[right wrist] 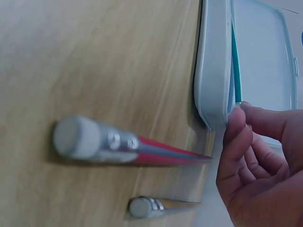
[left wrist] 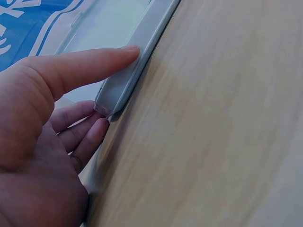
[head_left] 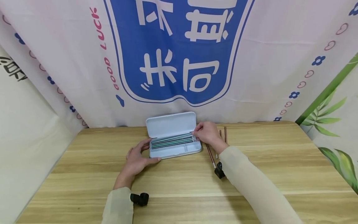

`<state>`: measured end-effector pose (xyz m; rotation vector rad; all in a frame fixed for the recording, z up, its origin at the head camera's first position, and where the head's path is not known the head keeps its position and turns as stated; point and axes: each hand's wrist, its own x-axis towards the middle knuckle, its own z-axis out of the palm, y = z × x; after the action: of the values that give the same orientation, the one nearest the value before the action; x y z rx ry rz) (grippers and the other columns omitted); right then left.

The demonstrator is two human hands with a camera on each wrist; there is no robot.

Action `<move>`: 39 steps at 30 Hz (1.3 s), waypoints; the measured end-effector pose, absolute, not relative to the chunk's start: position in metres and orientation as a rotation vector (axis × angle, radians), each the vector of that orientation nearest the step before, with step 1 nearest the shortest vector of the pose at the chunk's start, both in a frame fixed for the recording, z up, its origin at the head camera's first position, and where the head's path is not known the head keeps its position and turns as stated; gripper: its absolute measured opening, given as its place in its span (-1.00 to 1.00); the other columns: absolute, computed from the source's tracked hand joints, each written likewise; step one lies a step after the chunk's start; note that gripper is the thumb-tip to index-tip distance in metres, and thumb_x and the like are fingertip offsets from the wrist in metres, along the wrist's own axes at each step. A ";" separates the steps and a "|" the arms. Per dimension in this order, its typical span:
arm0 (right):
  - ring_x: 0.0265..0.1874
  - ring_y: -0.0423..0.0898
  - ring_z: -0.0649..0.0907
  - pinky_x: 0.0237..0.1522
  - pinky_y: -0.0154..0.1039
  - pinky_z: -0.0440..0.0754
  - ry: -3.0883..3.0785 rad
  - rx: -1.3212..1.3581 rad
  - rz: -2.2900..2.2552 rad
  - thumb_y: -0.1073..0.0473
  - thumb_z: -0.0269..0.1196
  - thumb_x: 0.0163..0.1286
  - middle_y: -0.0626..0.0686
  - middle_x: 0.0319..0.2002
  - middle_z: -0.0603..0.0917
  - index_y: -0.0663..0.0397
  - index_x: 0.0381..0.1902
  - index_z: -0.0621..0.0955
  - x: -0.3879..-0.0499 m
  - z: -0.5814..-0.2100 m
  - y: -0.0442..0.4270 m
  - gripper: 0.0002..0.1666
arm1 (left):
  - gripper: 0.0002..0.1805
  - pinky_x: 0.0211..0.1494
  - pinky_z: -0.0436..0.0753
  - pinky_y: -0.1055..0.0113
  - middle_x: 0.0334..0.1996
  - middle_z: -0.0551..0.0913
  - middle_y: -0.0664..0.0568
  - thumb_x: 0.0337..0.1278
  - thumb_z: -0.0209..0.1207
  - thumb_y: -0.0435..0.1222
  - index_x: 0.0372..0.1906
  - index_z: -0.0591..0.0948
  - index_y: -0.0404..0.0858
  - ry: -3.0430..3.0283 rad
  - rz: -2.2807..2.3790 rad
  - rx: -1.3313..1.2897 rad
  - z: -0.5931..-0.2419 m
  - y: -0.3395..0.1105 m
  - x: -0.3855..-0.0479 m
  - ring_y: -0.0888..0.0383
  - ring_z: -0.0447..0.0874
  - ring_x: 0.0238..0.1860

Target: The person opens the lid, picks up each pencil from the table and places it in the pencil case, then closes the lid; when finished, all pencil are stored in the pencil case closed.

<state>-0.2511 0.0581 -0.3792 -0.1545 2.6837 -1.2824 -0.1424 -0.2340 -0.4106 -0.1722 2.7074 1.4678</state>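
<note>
A light-blue pencil case (head_left: 175, 154) lies on the table with its lid (head_left: 171, 125) raised. Several green pencils (head_left: 167, 143) lie side by side inside it. At the case's left end my left hand (head_left: 137, 160) holds it, thumb (left wrist: 102, 64) along the front wall and fingers around the end. With thumb and forefinger, my right hand (head_left: 207, 133) pinches the end of one green pencil (right wrist: 236, 71) at the case's right end. That pencil slants over the others, its far part within the case.
Reddish-brown pencils (head_left: 210, 155) lie on the table right of the case, by the right forearm; one (head_left: 225, 134) is farther back. In the right wrist view a red pencil (right wrist: 161, 150) is close below the hand. A printed curtain (head_left: 251, 77) hangs behind the table (head_left: 173, 193).
</note>
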 end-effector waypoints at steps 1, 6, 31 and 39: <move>-0.52 -0.15 0.71 -0.46 -0.38 0.57 2.694 -0.163 -1.264 0.18 0.47 0.41 0.08 -0.40 0.80 0.17 -0.24 0.76 -0.251 -0.379 0.058 -0.85 | 0.06 0.76 -0.40 -0.24 0.48 0.54 -0.28 -0.02 0.64 -0.20 0.62 0.36 -0.18 2.708 1.464 -0.174 -0.410 -0.234 -0.142 -0.25 0.38 0.57; -0.52 -0.14 0.68 -0.44 -0.35 0.58 2.730 -0.161 -1.192 0.15 0.50 0.40 0.05 -0.36 0.78 0.12 -0.26 0.75 -0.252 -0.379 0.058 -0.84 | 0.07 0.76 -0.40 -0.24 0.48 0.55 -0.27 -0.02 0.64 -0.18 0.62 0.36 -0.16 2.706 1.457 -0.173 -0.410 -0.234 -0.143 -0.24 0.38 0.57; -0.35 0.04 0.78 -0.40 -0.35 0.63 2.602 -0.094 -1.386 0.16 0.40 0.47 0.17 -0.21 0.79 0.17 -0.14 0.77 -0.244 -0.363 0.071 -0.83 | 0.07 0.77 -0.40 -0.22 0.49 0.53 -0.26 -0.02 0.64 -0.17 0.63 0.36 -0.14 2.708 1.447 -0.190 -0.410 -0.234 -0.144 -0.23 0.36 0.59; -0.31 0.03 0.81 -0.10 -0.07 0.85 2.486 -0.124 -1.555 0.11 0.40 0.51 0.28 -0.07 0.81 0.24 0.01 0.73 -0.227 -0.345 0.104 -0.70 | 0.06 0.76 -0.41 -0.22 0.48 0.54 -0.28 0.00 0.64 -0.18 0.63 0.35 -0.16 2.707 1.456 -0.182 -0.410 -0.234 -0.144 -0.23 0.36 0.58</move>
<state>-0.2265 0.1036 -0.3450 -0.1240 2.4860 -1.5545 -0.1435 -0.2342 -0.4103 -0.1816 2.7066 1.4563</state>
